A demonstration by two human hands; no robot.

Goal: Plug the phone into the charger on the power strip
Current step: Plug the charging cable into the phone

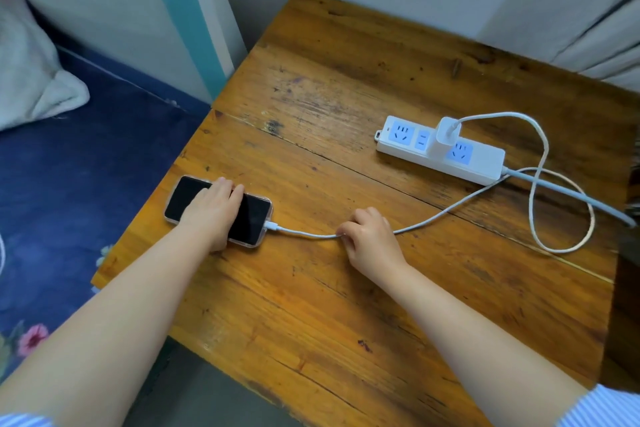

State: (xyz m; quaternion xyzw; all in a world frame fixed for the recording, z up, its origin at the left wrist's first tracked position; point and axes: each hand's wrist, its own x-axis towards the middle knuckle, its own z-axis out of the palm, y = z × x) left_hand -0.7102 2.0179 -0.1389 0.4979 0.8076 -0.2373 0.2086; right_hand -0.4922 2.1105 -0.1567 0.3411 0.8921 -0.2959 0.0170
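Left hand point(212, 210) lies flat across the phone point(217, 211) and presses it on the table point(346, 305) near the left edge, while the right hand point(369, 236) is closed and pinches the white cable point(304, 234), whose plug already sits in the phone's end. I judge the phone light, rigid and smooth in its clear case, best held by its long edges; the cable is soft and limp. No container is here; the charger point(446, 133) stands in the power strip point(440, 149).
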